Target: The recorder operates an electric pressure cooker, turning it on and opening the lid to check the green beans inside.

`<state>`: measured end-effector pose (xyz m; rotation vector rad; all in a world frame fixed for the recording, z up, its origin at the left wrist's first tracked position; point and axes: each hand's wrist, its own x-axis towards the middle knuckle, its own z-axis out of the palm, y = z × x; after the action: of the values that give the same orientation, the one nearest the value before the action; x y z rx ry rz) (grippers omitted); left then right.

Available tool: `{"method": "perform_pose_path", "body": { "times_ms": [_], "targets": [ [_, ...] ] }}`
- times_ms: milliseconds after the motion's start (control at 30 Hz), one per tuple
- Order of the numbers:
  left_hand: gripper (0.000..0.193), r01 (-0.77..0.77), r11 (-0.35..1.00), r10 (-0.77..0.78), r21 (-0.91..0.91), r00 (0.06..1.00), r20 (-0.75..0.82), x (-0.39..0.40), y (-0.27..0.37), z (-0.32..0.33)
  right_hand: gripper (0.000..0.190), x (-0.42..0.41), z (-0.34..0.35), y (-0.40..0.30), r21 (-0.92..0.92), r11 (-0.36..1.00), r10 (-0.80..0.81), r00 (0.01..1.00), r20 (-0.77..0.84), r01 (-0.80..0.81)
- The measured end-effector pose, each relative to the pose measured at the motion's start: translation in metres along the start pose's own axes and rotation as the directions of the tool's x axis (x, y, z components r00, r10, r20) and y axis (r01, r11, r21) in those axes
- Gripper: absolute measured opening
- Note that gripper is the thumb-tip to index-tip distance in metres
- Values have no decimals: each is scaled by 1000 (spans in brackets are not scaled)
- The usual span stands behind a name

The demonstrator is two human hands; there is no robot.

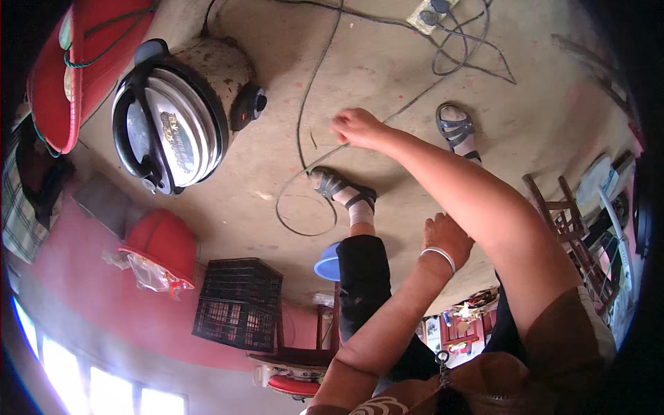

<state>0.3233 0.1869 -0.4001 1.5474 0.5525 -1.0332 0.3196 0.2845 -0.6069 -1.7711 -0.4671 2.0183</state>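
Note:
My right hand (359,128) is stretched out over the concrete floor, above a grey cable (303,114). Its fingers look curled and slightly blurred; nothing is plainly seen in them. Wearing a silver bangle, my left hand (447,239) is raised near my knees, partly hidden by my right forearm, so its grip is unclear. To the left of my right hand stands an electric pressure cooker (176,124) with a shiny steel lid and black lid handle. A small orange light shows on its control knob panel (246,108). My sandalled feet (329,184) rest on the floor.
A power strip (433,15) with plugs and tangled cords lies at the top. Around me are a red plastic tub (104,62), a red bucket (161,246) with plastic bags, a black crate (238,303), a blue basin (327,264) and a wooden chair (563,218).

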Motion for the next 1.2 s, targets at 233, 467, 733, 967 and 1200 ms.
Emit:
{"method": "perform_pose_path", "body": {
  "times_ms": [233,467,733,967,1200],
  "targets": [
    [54,-17,34,82,-999,997,-14,-51,-11,5,31,79,59,-62,95,964,-250,968,8,248],
    [60,74,-114,218,-991,975,48,-51,-28,29,32,80,82,-84,557,829,-30,991,129,-48],
    [53,123,-423,180,-898,982,50,-76,-28,-6,31,77,78,-88,514,856,-4,995,103,-49],
    [53,96,-204,199,-974,978,55,-74,-27,-6,31,79,78,-93,565,809,66,980,187,-162],
    [53,48,54,219,-997,974,59,-68,-27,-5,33,84,76,-94,668,690,149,958,245,-278]
  ]
}}
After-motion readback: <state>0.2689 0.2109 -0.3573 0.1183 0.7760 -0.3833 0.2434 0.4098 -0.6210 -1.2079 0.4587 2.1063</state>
